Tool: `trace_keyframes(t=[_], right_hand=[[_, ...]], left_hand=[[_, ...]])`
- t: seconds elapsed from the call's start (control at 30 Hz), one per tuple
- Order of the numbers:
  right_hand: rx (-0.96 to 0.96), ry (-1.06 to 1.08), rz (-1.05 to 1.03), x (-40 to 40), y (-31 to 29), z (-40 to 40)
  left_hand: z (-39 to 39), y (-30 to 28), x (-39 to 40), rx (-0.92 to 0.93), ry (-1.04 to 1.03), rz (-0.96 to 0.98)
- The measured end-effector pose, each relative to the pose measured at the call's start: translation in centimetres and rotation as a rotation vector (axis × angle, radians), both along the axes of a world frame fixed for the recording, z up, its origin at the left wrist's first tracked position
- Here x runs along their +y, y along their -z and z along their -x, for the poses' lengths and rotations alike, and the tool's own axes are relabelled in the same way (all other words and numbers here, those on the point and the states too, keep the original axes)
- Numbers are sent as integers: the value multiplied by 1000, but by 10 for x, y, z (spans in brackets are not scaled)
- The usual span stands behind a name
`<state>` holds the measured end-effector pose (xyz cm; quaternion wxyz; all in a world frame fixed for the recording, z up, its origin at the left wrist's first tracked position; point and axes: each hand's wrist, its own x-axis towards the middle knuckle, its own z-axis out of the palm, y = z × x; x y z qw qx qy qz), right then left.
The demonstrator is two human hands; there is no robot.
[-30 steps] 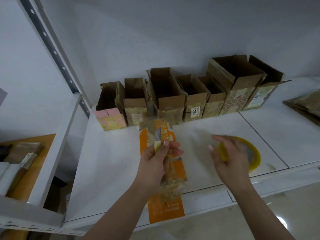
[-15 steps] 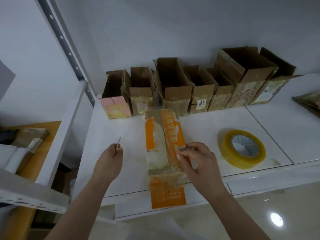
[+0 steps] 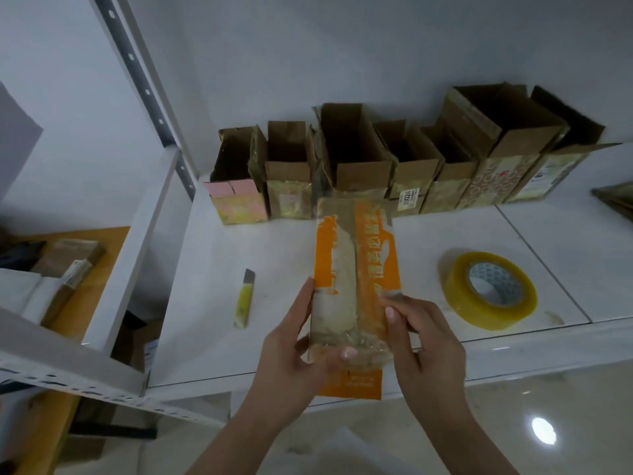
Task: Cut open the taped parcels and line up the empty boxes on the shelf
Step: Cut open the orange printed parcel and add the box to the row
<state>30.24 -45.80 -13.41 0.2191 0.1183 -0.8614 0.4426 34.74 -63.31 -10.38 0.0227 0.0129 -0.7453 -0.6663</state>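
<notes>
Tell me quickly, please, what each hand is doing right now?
Left hand: grips the parcel.
Right hand: grips the parcel too.

— Did the person wear anything on the arms?

— No. Both forearms were bare, no sleeves, watch or rings showed. The left hand [image 3: 291, 351] and right hand [image 3: 424, 347] had short, pale, glossy fingernails.

— Gloves?

— None.
</notes>
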Motion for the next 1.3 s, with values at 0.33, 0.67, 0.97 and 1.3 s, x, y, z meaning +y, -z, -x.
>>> trace_keyframes(t=[0.33, 0.67, 0.97, 1.3], right_hand=[[-136, -77, -36, 16, 15, -5], [-124, -85, -76, 13, 19, -9], [-221, -44, -85, 12, 15, -11], [-232, -76, -43, 13, 14, -10]], left_hand=[[29, 16, -2, -4, 59, 129], [30, 36, -21, -7, 139, 120], [18, 47, -14, 120, 52, 360], [32, 54, -47, 101, 200, 146]])
